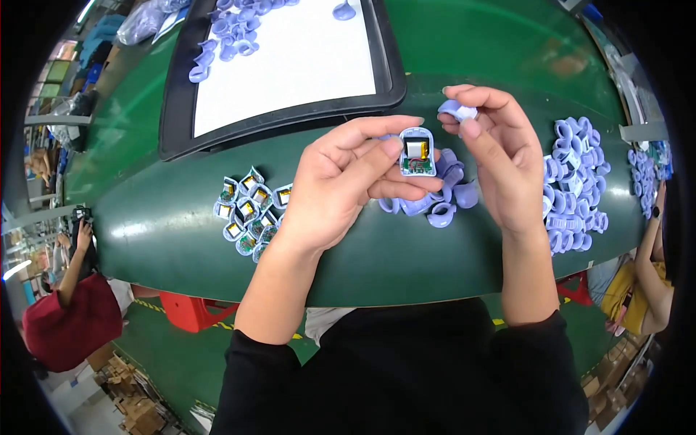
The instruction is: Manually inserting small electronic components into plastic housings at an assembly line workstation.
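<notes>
In my left hand (348,163) I hold an open plastic housing (417,153), its inside facing up. It has a pale blue rim, and a silver and yellow battery sits above a green circuit board in it. Raised to the right of it, my right hand (500,145) pinches a small lavender plastic cover (457,110) between thumb and fingers; a whitish patch shows on it. The two parts are apart. On the table beneath my hands lies a loose pile of lavender covers (442,214), partly hidden by my left fingers.
Left of my arm sits a cluster of filled housings (248,210). More lavender covers (576,185) are heaped on the right. A black-rimmed tray (283,123) with a white base holds more covers at the far side of the green table (159,225). People work at both sides.
</notes>
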{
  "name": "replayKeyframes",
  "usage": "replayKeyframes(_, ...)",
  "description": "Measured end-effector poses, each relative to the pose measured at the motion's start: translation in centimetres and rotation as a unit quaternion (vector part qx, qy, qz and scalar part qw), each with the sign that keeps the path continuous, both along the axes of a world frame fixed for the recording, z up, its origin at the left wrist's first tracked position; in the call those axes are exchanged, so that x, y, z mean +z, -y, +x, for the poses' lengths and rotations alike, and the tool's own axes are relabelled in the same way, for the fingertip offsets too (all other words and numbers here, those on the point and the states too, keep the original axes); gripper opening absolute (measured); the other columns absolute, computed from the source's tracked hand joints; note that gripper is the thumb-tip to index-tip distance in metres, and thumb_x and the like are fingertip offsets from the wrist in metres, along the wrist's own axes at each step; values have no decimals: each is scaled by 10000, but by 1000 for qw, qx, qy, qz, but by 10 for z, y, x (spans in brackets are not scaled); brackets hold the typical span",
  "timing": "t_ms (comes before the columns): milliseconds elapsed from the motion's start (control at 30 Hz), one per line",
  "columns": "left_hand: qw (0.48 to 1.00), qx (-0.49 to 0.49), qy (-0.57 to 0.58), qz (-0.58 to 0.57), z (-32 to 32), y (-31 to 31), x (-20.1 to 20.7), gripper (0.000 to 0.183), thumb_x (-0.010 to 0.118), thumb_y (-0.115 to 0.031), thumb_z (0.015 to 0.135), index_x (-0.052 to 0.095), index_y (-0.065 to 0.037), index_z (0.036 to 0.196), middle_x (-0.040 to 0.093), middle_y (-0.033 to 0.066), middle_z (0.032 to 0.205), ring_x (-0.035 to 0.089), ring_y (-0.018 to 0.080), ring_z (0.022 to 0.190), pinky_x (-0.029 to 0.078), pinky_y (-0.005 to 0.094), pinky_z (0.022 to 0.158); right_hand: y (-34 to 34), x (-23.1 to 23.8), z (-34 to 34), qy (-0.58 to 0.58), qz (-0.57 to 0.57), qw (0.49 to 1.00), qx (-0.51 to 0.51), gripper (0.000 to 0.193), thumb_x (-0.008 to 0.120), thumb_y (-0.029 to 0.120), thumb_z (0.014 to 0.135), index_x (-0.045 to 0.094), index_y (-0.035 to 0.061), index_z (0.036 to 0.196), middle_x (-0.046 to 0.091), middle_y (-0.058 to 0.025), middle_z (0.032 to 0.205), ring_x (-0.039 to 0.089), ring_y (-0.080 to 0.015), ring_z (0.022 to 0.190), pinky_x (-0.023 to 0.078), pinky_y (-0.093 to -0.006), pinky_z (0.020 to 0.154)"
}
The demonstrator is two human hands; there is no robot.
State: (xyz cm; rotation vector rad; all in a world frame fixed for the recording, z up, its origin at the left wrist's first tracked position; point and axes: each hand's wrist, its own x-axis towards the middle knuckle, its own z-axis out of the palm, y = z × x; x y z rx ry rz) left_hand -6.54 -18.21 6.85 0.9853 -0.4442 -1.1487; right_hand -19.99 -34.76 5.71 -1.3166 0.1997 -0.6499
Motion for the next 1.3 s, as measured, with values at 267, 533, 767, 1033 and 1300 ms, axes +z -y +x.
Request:
replayKeyframes(267,1000,6,16,1,-3,-3,1,330,478,-86,1064,550,58,1352,661,162,1014,748,350,929,648,320,780,-3,3,-3,-37,-14,999,8,385,590,81,987,536,-62,1340,588,-195,1346,610,-240,1189,464,-385,1070)
replayKeyframes(533,1000,0,31,0,1,-4,-2,359,421,-72,1072,515,61,1392,685,273,1155,745,354,944,650,336,791,-2,-1,0,9,-23,998,65,402,586,98,999,522,-79,1355,546,-252,1411,600,-314,1250,461,-426,1088)
replayKeyframes(767,999,25,-8,-21,2,1,-2,305,506,-68,1055,588,55,1322,609,64,891,751,346,913,651,320,786,-4,4,0,35,-87,995,23,401,596,109,1004,519,-77,1351,560,-261,1390,590,-344,1267,468,-432,1081)
replayKeyframes(1033,999,5,47,-6,0,-3,1,351,427,-55,1065,524,70,1379,706,246,1093,751,354,914,648,329,795,-5,0,-7,-48,-76,995,-41,283,624,160,1020,610,-11,1245,639,-21,1026,552,-75,853,430,-221,746)
replayKeyframes(1300,1000,18,18,-2,-2,0,0,314,479,-54,1054,564,64,1332,669,146,989,753,347,900,648,344,801,-5,2,-5,-32,-25,999,-28,258,635,141,1012,604,7,1231,629,-11,1053,561,-65,902,447,-226,763)
